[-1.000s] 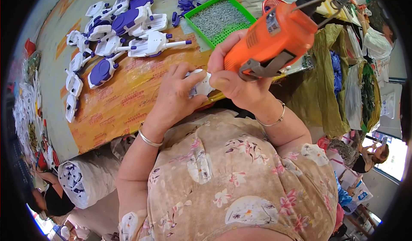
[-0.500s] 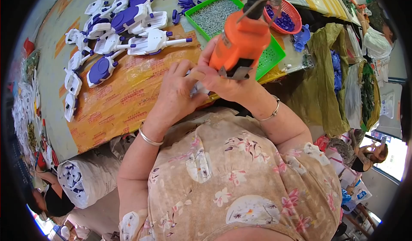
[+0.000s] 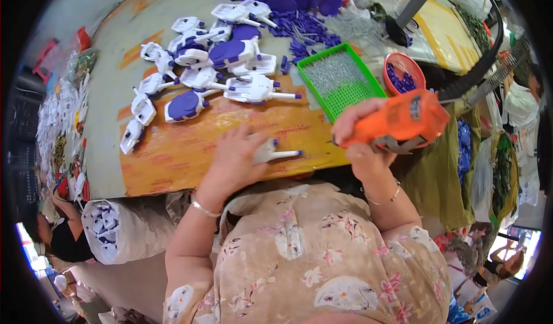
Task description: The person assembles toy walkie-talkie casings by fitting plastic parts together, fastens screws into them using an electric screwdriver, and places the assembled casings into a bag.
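Observation:
My right hand [image 3: 362, 136] is closed round an orange power screwdriver [image 3: 400, 122], tilted sideways at the right of the table edge. Its tip is not clear to see. My left hand [image 3: 237, 155] lies over a white plastic part [image 3: 283, 154] with purple tips on the cardboard, covering most of it. Beyond that hand lie several white-and-purple plastic assemblies [image 3: 253, 87], some with a round purple cover [image 3: 185, 105]. Near my right hand is a green tray [image 3: 351, 97] of small metal screws [image 3: 331, 73].
A red basket [image 3: 406, 70] of small purple pieces stands right of the tray. Purple parts [image 3: 302, 33] are heaped at the back. A dark cable [image 3: 484, 64] runs from the screwdriver. A white sack [image 3: 135, 232] of parts stands at the left. Another person [image 3: 66, 232] is at the far left.
The screwdriver has gone from upright over the work to tilted at the right, in my right hand. My hands have moved apart, and the left is down on the cardboard. The view has shifted.

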Tool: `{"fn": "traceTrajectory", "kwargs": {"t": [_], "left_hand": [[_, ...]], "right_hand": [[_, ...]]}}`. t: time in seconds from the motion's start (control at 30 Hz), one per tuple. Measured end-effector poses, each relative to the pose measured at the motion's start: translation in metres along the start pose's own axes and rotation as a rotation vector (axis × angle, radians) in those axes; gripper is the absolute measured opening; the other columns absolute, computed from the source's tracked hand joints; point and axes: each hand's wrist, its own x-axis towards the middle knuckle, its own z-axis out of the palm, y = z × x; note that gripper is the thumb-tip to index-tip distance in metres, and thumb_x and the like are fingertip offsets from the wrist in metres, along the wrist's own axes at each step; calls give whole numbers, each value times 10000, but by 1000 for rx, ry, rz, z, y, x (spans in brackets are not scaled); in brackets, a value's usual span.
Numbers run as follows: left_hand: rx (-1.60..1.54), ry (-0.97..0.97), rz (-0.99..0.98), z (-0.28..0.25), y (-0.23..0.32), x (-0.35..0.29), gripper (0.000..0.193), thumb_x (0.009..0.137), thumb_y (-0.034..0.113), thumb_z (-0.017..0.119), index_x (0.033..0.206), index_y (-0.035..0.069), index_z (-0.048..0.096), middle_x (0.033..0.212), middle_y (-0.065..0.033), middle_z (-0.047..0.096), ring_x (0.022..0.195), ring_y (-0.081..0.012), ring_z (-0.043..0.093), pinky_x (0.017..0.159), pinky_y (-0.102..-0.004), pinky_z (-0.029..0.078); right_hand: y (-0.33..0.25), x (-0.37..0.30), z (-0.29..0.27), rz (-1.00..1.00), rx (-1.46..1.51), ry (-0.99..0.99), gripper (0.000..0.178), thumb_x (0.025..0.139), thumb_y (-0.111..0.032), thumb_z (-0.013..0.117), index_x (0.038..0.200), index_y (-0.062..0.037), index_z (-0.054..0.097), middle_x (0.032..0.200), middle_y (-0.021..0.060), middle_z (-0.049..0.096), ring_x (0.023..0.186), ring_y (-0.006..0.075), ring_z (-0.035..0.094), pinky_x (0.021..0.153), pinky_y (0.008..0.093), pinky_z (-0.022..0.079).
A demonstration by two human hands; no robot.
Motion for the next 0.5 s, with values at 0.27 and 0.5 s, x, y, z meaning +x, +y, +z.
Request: {"fn": "traceTrajectory", "kwargs": {"t": [0.27, 0.5], "left_hand": [[230, 301, 73, -26, -37, 54, 427, 649, 138, 756, 1046, 49, 628, 1107, -133, 557, 1046, -321, 525, 914, -442, 400], [323, 369, 62, 26, -23, 75, 259, 654, 102, 722, 868, 32, 593, 923, -124, 611, 959, -312, 539, 830, -443, 402]], "right_hand": [[16, -4, -12, -88, 144, 79, 402, 736, -75, 789, 1006, -9, 499, 789, 77, 606, 670, 136, 578, 612, 261, 495], [-1, -3, -38, -157, 121, 144, 424, 751, -1, 738, 1063, -2, 451, 783, 78, 575, 646, 122, 550, 554, 229, 435]]}}
